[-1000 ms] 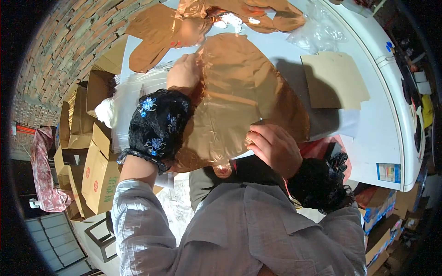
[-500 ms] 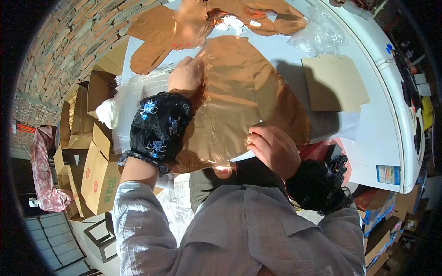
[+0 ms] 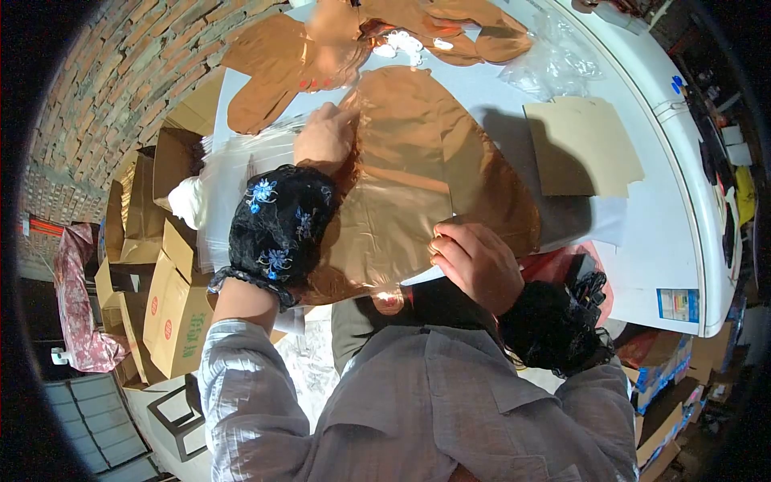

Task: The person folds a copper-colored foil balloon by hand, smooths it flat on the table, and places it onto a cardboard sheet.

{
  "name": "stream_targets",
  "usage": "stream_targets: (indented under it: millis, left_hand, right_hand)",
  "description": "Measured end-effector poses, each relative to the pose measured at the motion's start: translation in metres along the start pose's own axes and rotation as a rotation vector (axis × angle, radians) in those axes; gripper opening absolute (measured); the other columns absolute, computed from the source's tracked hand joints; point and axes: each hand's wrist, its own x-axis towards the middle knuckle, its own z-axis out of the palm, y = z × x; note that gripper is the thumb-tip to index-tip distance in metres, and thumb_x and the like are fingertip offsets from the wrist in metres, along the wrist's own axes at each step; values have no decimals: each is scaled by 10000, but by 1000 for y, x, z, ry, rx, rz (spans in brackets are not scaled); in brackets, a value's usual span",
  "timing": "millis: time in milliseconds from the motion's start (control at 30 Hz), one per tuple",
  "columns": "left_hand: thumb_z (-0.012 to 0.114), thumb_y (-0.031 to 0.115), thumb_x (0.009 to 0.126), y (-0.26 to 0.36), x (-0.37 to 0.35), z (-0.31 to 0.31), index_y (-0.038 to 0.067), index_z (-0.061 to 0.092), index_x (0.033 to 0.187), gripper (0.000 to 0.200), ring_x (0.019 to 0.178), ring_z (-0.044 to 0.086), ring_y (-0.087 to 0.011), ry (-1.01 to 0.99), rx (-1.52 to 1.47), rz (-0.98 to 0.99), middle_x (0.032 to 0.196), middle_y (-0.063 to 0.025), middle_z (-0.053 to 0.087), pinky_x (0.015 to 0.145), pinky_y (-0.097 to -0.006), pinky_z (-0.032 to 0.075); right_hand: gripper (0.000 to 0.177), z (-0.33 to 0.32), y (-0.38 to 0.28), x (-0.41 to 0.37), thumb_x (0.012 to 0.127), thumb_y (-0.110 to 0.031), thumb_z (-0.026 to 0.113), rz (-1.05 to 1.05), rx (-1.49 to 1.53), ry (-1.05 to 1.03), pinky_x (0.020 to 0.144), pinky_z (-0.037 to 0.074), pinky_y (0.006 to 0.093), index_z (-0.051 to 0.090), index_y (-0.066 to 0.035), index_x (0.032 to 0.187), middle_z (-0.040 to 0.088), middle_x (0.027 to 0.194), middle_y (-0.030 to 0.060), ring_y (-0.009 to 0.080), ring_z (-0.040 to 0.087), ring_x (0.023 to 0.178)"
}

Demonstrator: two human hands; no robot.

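Right hand (image 3: 484, 267): thumb and fingertips pinched together, the grip closed on the near right edge of the copper foil sheet (image 3: 401, 173).
Copper foil sheet: spread on the white desk (image 3: 662, 241) between both hands, a small rounded tab at its near end.
Left hand (image 3: 327, 138): touching the sheet's left edge, knuckles up; its fingertips are hidden, so one cannot tell how firm the grip is.
Plastic sleeves (image 3: 225, 189): left of the left forearm.
Cardboard piece (image 3: 578, 145): right of the foil, part shaded.
White bits (image 3: 399, 44): beyond the sheet, beside other foil pieces (image 3: 269, 56).
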Motion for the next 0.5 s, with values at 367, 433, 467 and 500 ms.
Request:
stream_targets:
  millis: [367,433,467,500]
  left_hand:
    - [572,165,893,1,-1,2,210,675,1139,271,1037,571,-297,19,37,-6,1045,-77,589,844,-428,515]
    - [575,160,887,6,-3,-4,201,675,1137,273,1034,572,-298,19,27,-13,1049,-76,587,845,-429,514]
    - [576,158,885,8,-2,-7,197,675,1137,274,1032,573,-299,20,21,-16,1051,-76,586,845,-429,514]
    - [553,235,945,7,-1,-7,121,654,1181,281,1041,559,-332,10,-4,-15,1045,-115,591,876,-431,475]
  right_hand:
    - [241,1,1,-1,769,-115,746,-3,11,-2,829,527,361,649,-64,984,611,1101,63,244,620,949]
    - [266,2,3,-2,765,-123,762,-15,23,1,811,534,389,634,-60,990,599,1099,88,284,622,933]
    - [265,0,2,-1,767,-121,760,-13,36,6,818,536,388,634,-59,992,598,1100,88,283,623,942]
    - [264,-2,1,0,769,-120,759,-12,47,11,826,537,387,634,-59,993,598,1101,87,283,624,951]
